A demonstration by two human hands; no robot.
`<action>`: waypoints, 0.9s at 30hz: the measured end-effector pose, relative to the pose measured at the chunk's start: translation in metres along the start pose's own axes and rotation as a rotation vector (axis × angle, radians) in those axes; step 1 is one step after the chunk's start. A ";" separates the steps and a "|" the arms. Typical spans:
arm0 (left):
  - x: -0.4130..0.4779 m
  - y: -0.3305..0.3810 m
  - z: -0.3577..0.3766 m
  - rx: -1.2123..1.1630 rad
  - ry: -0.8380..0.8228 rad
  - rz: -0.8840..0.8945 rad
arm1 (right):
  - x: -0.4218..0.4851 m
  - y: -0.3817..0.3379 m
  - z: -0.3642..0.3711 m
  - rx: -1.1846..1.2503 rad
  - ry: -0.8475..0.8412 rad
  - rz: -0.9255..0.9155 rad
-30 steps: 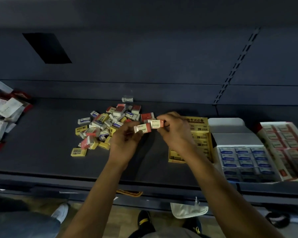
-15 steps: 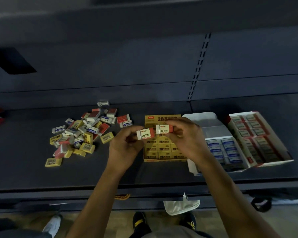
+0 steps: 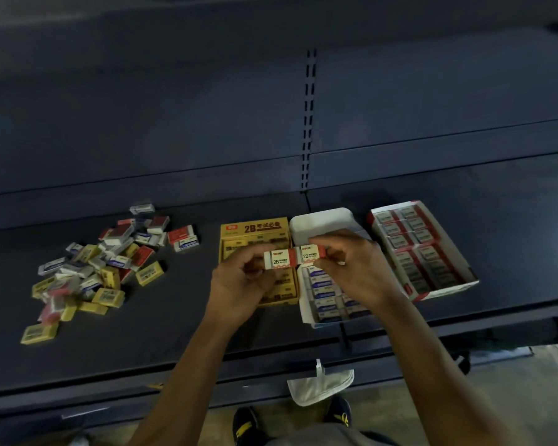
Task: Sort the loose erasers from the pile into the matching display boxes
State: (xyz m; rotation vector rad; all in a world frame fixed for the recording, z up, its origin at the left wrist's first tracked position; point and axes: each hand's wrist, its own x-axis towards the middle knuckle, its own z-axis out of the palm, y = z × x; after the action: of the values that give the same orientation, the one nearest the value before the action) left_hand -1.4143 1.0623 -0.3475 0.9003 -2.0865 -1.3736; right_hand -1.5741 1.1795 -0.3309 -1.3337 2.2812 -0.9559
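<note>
Two red-and-white 2B erasers, one [image 3: 279,259] pinched in the left hand [image 3: 242,284] and the other [image 3: 313,253] in the right hand [image 3: 358,272], meet end to end above the yellow display box [image 3: 255,228] and the blue-eraser box [image 3: 322,291]. This looks like the carry step. Next they need lowering into the red display box [image 3: 422,249] at far right, well apart from the loose pile [image 3: 103,262] on the dark shelf [image 3: 161,333].

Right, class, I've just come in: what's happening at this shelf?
A person is sorting erasers on a dark shelf. The left hand and the right hand each hold a red-and-white 2B eraser, end to end above the yellow box. The loose pile lies left; the blue box and red box lie right.
</note>
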 end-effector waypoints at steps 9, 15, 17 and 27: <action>0.005 0.019 0.053 0.119 -0.068 0.036 | -0.018 0.045 -0.033 0.033 0.055 0.005; 0.011 0.038 0.089 0.159 -0.105 0.078 | -0.030 0.065 -0.059 -0.052 0.157 -0.052; 0.012 0.046 0.101 0.194 -0.116 0.110 | -0.033 0.073 -0.066 -0.119 0.217 -0.063; 0.026 0.062 0.160 0.403 -0.091 0.252 | -0.042 0.110 -0.091 -0.255 0.325 -0.057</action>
State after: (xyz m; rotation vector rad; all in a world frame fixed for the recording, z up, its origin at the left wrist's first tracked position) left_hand -1.5590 1.1574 -0.3504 0.6990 -2.4994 -0.8967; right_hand -1.6755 1.2878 -0.3435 -1.4383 2.6999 -0.9881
